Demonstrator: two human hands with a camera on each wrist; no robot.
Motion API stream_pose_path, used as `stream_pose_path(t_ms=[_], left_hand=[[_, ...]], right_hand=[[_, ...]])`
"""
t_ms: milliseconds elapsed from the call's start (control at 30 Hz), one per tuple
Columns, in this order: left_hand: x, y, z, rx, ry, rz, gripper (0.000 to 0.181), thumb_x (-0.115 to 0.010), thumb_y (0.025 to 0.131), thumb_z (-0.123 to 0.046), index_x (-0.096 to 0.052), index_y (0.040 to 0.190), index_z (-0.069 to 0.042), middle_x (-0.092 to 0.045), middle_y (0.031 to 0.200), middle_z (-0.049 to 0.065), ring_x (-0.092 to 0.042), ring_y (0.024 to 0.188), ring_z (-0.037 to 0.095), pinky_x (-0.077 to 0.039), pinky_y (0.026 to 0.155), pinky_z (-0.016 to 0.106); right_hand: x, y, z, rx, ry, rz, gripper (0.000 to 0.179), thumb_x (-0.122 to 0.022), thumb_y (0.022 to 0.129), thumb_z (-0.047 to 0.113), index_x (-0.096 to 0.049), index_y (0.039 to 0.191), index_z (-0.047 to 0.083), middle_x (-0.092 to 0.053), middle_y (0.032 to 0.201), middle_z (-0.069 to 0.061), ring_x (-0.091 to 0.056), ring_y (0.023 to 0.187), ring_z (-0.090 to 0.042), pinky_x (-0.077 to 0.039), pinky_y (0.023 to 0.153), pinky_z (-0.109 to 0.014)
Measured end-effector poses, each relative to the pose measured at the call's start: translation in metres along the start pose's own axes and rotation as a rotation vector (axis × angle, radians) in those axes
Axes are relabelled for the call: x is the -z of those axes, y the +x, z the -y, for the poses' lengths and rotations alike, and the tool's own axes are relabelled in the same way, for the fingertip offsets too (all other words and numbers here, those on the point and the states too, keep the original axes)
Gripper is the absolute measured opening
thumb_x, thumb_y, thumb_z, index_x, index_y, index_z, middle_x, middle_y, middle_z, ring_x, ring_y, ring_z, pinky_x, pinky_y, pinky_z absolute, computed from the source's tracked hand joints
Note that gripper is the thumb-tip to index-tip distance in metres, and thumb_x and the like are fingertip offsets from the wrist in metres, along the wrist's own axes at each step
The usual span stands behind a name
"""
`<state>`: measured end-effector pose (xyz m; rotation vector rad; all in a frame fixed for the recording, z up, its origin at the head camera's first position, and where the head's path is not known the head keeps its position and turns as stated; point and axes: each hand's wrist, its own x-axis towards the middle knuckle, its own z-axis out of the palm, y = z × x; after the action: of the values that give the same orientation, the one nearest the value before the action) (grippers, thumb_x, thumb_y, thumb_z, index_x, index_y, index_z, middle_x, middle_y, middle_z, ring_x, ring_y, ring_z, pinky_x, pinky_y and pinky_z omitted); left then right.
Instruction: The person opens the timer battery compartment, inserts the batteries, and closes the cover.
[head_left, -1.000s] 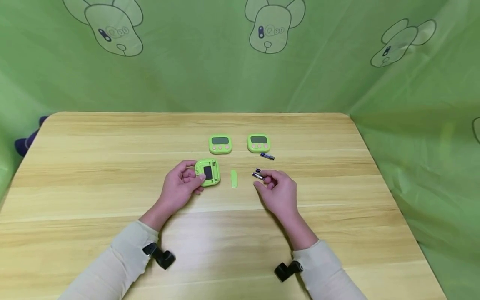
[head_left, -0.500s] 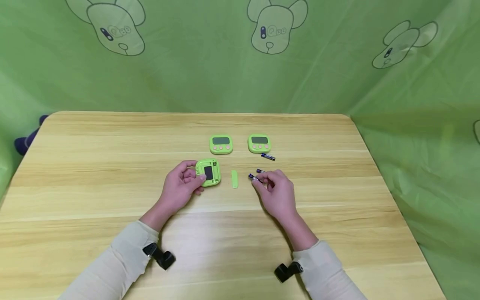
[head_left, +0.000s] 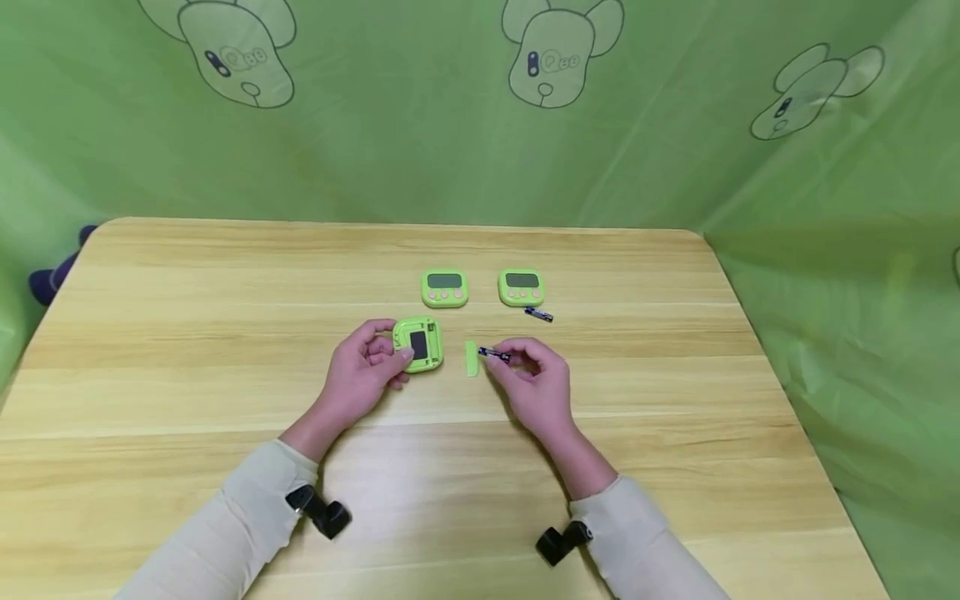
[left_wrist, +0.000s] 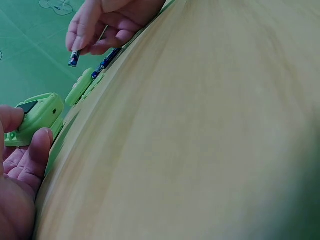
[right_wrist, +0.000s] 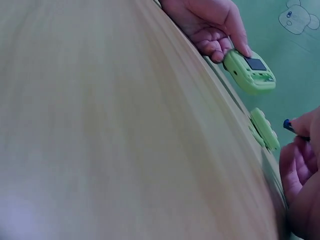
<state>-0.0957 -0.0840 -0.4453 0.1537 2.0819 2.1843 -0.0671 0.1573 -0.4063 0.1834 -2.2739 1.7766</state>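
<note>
My left hand (head_left: 358,373) grips a green digital timer (head_left: 432,340) by its left side, back face up, thumb on the dark panel. Its long battery slot along the right edge is uncovered. Between thumb and fingers my right hand (head_left: 542,387) pinches a small dark battery (head_left: 493,355), lifted off the table in the left wrist view. Just left of that battery lies the green battery cover (head_left: 471,360), flat on the table. In the right wrist view, the held timer (right_wrist: 246,79) is tilted and its slot faces the right hand.
Two more green timers, one at left (head_left: 445,288) and one at right (head_left: 521,287), lie screen up behind the hands. A loose battery (head_left: 538,314) lies before the right one. Green printed cloth (head_left: 405,158) hangs behind the wooden table (head_left: 225,333).
My right hand has picked up a battery and carried it left, close to the cover. The second battery beside it is now hidden in the head view. My left hand stays with the timer.
</note>
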Motion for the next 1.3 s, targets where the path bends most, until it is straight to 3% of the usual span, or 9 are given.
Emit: stream_pose_path(t_ms=[100,200,367,567,733,933,1300], left_hand=[[0.000,0.000,0.000,-0.005,0.001,0.000,0.040,-0.070,0.092,0.001,-0.055,0.128,0.001,-0.063,0.084,0.018,-0.067,0.063,0.027,-0.061,0.055,0.036],[0.000,0.001,0.000,-0.009,0.002,-0.001,0.040,-0.070,0.091,0.001,-0.055,0.128,0.002,-0.063,0.083,0.018,-0.067,0.063,0.027,-0.061,0.055,0.036],[0.000,0.000,0.001,-0.007,0.001,-0.002,0.040,-0.070,0.091,0.002,-0.055,0.128,0.002,-0.062,0.083,0.018,-0.067,0.063,0.027,-0.061,0.055,0.037],[0.001,0.000,0.003,-0.012,0.017,0.001,0.041,-0.070,0.091,0.001,-0.055,0.129,0.001,-0.062,0.083,0.018,-0.067,0.062,0.026,-0.061,0.054,0.037],[0.000,0.001,0.003,-0.014,0.022,-0.001,0.040,-0.070,0.091,0.001,-0.055,0.129,0.000,-0.062,0.083,0.018,-0.066,0.061,0.026,-0.061,0.054,0.037],[0.000,-0.001,0.002,-0.011,0.013,0.002,0.040,-0.070,0.091,0.002,-0.055,0.128,0.000,-0.062,0.082,0.018,-0.066,0.061,0.027,-0.061,0.054,0.037],[0.000,0.000,0.002,-0.013,0.004,-0.002,0.041,-0.070,0.091,0.003,-0.054,0.128,0.003,-0.062,0.082,0.017,-0.066,0.062,0.028,-0.060,0.054,0.035]], right_hand=[[-0.006,0.002,-0.002,0.003,0.116,0.017,0.015,-0.072,0.080,-0.019,-0.065,0.093,-0.017,-0.067,0.093,-0.027,-0.066,0.081,-0.020,-0.060,0.069,-0.023],[-0.011,0.004,-0.003,0.018,0.194,0.032,0.017,-0.066,0.077,-0.025,-0.062,0.092,-0.020,-0.066,0.088,-0.032,-0.065,0.070,-0.015,-0.056,0.061,-0.017],[-0.020,0.007,-0.003,0.049,0.221,0.039,0.025,-0.065,0.072,-0.027,-0.057,0.095,-0.022,-0.061,0.077,-0.031,-0.055,0.056,-0.010,-0.052,0.053,-0.015],[-0.029,0.009,-0.004,0.031,0.237,0.037,0.032,-0.069,0.071,-0.027,-0.058,0.100,-0.020,-0.061,0.085,-0.031,-0.066,0.069,-0.019,-0.061,0.063,-0.027],[-0.037,0.009,-0.001,0.032,0.200,0.064,0.028,-0.072,0.073,-0.023,-0.060,0.098,-0.020,-0.065,0.089,-0.030,-0.068,0.073,-0.026,-0.063,0.066,-0.036],[-0.047,0.010,0.002,0.116,0.137,0.095,0.024,-0.075,0.074,-0.021,-0.062,0.094,-0.019,-0.066,0.086,-0.029,-0.067,0.070,-0.040,-0.062,0.062,-0.041],[-0.057,0.012,0.003,0.231,0.063,0.080,0.020,-0.080,0.072,-0.018,-0.067,0.087,-0.015,-0.066,0.078,-0.025,-0.064,0.060,-0.035,-0.060,0.053,-0.038]])
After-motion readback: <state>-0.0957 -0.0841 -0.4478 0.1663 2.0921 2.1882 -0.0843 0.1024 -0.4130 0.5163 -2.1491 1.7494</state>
